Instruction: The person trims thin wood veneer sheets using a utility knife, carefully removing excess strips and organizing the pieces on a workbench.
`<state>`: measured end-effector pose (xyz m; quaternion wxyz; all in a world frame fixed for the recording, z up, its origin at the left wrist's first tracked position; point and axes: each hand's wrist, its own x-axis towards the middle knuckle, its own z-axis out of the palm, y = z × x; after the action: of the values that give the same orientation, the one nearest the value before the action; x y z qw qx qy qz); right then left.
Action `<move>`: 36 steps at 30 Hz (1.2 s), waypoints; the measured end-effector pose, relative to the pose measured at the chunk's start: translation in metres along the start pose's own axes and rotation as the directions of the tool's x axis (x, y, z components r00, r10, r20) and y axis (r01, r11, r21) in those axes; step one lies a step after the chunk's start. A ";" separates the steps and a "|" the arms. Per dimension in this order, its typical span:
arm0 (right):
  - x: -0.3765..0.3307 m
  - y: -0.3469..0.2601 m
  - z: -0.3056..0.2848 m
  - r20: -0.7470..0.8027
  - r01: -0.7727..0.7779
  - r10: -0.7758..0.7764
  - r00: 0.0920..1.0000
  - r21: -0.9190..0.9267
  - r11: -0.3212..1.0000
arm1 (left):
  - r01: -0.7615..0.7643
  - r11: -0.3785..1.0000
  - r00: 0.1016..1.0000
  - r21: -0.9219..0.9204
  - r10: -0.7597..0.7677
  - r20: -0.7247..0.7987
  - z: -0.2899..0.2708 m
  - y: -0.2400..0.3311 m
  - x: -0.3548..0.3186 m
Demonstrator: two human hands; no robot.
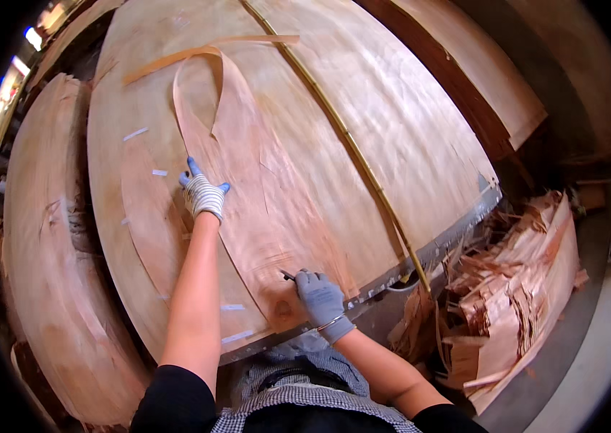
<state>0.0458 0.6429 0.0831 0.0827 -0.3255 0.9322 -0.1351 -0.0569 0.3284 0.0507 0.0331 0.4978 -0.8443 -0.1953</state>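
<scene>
A long reddish wood veneer strip (262, 195) lies on a large pale veneer sheet (385, 94), its far end curled over in a loop. My left hand (204, 193), in a striped glove with blue fingertips, rests on the strip's left edge with thumb and forefinger spread. Near the front edge, my right hand (322, 299) in a grey glove is closed around a small dark tool, likely a knife (288, 275). Its tip is at the strip, close to a dark knot (284, 309). The fingers hide most of the tool.
A thin bamboo pole (348, 137) lies lengthwise over the sheet, jutting past the front edge. Several white tape pieces (237, 336) stick around a patch (148, 209) at left. Veneer stacks (53, 238) flank the table. Torn veneer scraps (515, 303) are heaped at front right.
</scene>
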 end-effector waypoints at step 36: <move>0.022 0.052 0.001 0.034 0.237 -0.275 0.961 0.409 0.881 | 0.150 0.522 0.820 -0.840 0.409 0.401 -0.075 0.067 -0.128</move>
<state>-0.0012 0.6683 0.0651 0.1715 -0.4276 0.8286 -0.3180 -0.0296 0.4442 0.1615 0.0381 0.2706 -0.6493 -0.7097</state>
